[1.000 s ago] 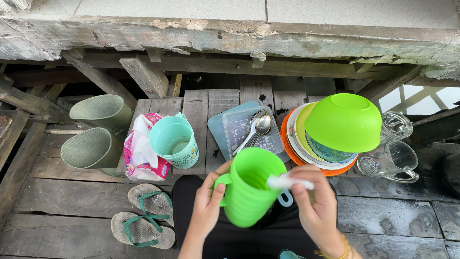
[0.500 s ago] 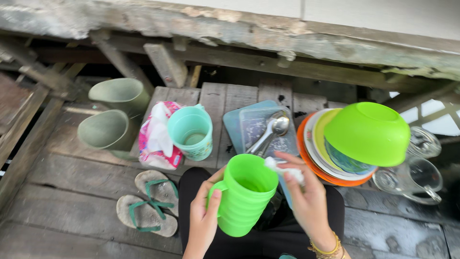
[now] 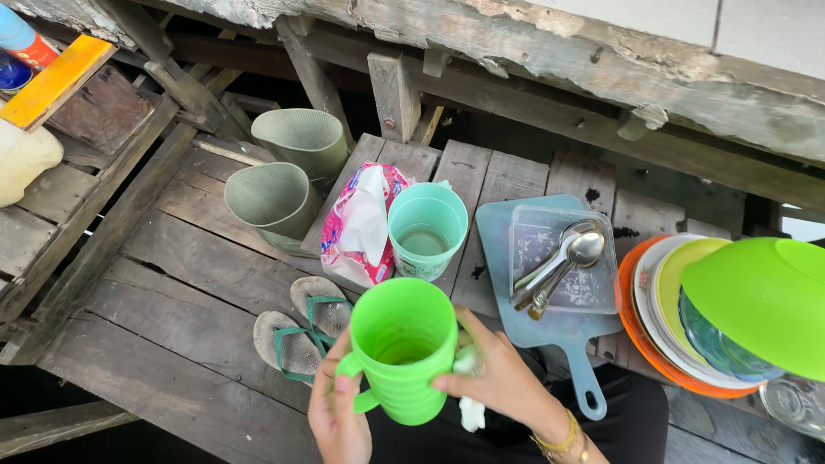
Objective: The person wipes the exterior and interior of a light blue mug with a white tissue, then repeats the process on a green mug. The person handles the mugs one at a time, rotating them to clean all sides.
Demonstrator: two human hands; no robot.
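Mug (image 3: 400, 348), bright green, sits upright between our hands, mouth up, above our lap. Left hand (image 3: 337, 411) grip is closed on its handle; right hand (image 3: 498, 378) presses a white cloth (image 3: 469, 397) against the mug's right wall, fingers curled around it.

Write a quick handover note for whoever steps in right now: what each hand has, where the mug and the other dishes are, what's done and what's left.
Left hand grips the green mug by its handle, upright over the lap.
Right hand presses a white cloth against the mug's outer side.
Teal cup, spoons in a clear container on the blue board, and stacked plates under a green bowl sit on the planks.
Done: cannot tell how far the wiping has got.
Left: the other dishes sit untouched.
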